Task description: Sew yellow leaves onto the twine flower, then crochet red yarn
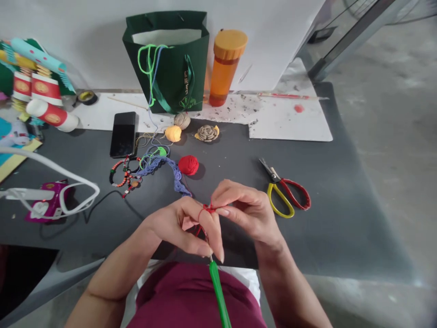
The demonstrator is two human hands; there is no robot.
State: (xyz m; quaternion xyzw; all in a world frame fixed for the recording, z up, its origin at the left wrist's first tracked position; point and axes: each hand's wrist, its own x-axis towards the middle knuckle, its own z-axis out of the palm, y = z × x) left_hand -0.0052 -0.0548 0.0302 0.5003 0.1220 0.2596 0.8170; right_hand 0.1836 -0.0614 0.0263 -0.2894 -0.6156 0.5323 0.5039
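Head view: my left hand [180, 223] curled, red yarn [205, 209] wrapped over its fingers, green crochet hook [215, 284] tip at the fingertips. Right hand [242, 212] pinching that yarn just above, fingers together. Red yarn ball [188, 165] farther out on the table [307, 246], beside blue lace strip [172, 167]; scissors [273, 174] to the right.

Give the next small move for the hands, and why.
Probably catch the red yarn with the tip of the crochet hook and draw a small loop through. The yarn runs between the left hand and right hand at the fingers, and the hook's tip sits just below it, so a short pull looks like the simplest step.
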